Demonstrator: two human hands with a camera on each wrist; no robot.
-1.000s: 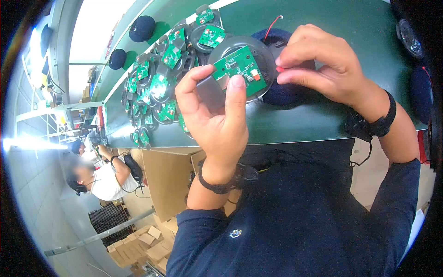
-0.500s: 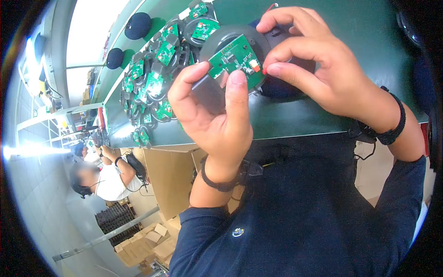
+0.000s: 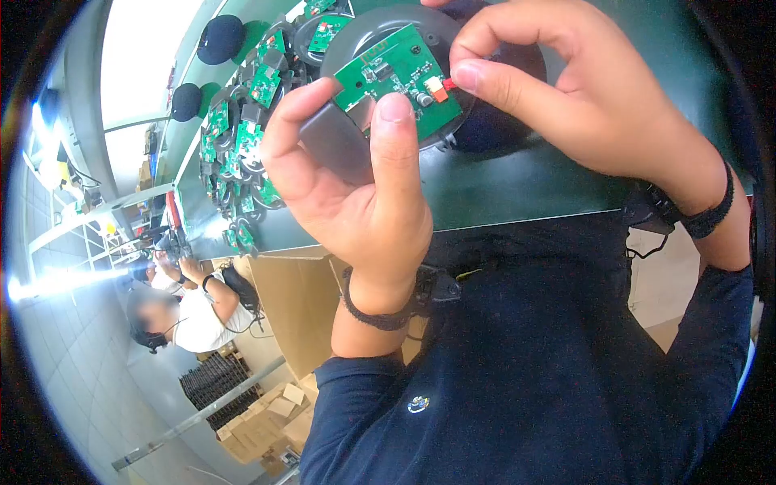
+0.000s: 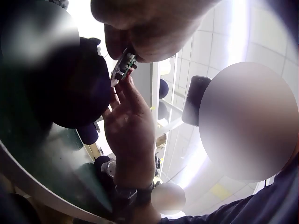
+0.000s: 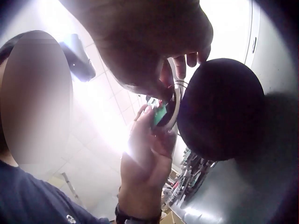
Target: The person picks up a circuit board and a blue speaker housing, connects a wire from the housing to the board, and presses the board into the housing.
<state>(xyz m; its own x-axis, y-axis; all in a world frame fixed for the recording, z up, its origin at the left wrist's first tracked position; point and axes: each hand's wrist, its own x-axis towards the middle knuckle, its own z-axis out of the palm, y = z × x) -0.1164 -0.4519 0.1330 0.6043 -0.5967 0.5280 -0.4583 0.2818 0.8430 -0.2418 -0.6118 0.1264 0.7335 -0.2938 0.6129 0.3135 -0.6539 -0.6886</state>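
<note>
My left hand (image 3: 356, 198) grips a round dark plastic housing (image 3: 343, 50) with a green circuit board (image 3: 388, 65) on it, thumb on the board's near edge. A dark grey block (image 3: 333, 144) sits beside the board, between fingers and thumb. My right hand (image 3: 590, 105) pinches a small red plug (image 3: 449, 83) between thumb and index finger, right at the white socket (image 3: 434, 86) on the board. In the right wrist view, the board (image 5: 160, 114) tilts between both hands, and thin wires run toward a dark round fabric-covered body (image 5: 224, 109).
A pile of similar housings with green boards (image 3: 246, 141) covers the left of the green table (image 3: 517, 190). Two dark round balls (image 3: 221, 40) stand behind it. A person in white (image 3: 202, 319) works at far left, above cardboard boxes (image 3: 263, 420).
Both hands have come closer to the camera, the left with the housing. The red plug, pinched by the right hand, has moved left from apart from the board to its white socket.
</note>
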